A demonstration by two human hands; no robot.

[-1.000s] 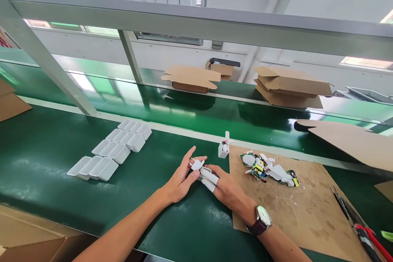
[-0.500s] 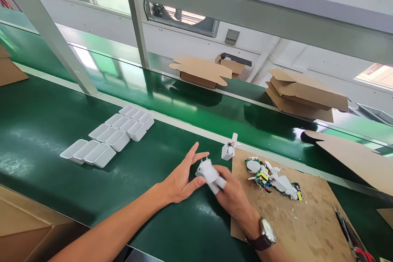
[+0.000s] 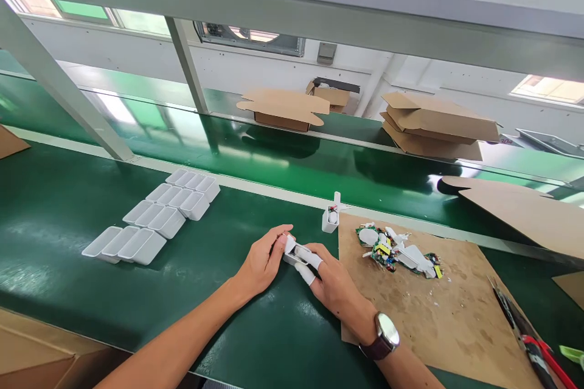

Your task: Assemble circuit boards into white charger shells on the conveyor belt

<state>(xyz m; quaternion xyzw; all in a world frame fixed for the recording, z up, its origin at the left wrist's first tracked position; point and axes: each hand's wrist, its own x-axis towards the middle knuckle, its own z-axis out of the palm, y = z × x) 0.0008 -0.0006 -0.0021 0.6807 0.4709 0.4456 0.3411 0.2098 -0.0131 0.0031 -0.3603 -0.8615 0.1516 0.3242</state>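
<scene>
Above the green bench, my left hand (image 3: 263, 260) is closed with its fingertips on one end of a small white plastic housing (image 3: 290, 249). My right hand (image 3: 336, 284), with white covers on its thumb and finger, pinches the other end. The fingers hide part of the housing, and its inside looks dark. Just beyond my right hand, an open white case (image 3: 330, 220) stands upright with red wire and a round white part showing. To the right, a pile of green circuit boards and white plastic parts (image 3: 396, 252) lies on a brown cardboard sheet (image 3: 438, 316).
Rows of empty white cases (image 3: 155, 216) stand on the bench at left. Pliers with red-and-black handles (image 3: 531, 346) lie at the right. Folded cardboard boxes (image 3: 438, 124) rest beyond the green belt (image 3: 283, 161). A metal post (image 3: 77, 79) rises at left.
Both hands have come together on the white housing, which has turned. My left fingers, spread before, are now closed on it. The camera view has shifted slightly.
</scene>
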